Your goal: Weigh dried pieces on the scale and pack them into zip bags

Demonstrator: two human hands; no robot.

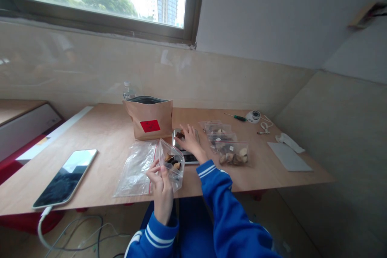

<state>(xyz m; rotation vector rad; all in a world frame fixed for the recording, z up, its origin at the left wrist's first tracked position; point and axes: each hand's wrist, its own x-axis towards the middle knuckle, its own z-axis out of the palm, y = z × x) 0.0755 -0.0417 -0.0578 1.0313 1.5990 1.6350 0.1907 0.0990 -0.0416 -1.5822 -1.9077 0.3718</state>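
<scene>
Wooden table spans your scene. Brown paper bag stands far left of centre, mouth open. Phone lies near left, screen up. Flat clear bag lies beside your left hand, which pinches open pouch, dried pieces inside. Filled zip bags lie right of scale. Your right hand reaches over scale, fingers at dark pieces; cannot tell if gripping.

Left hand holds open zip bag, brown pieces inside; right hand at scale, by more pieces. Filled bags right of scale.
</scene>
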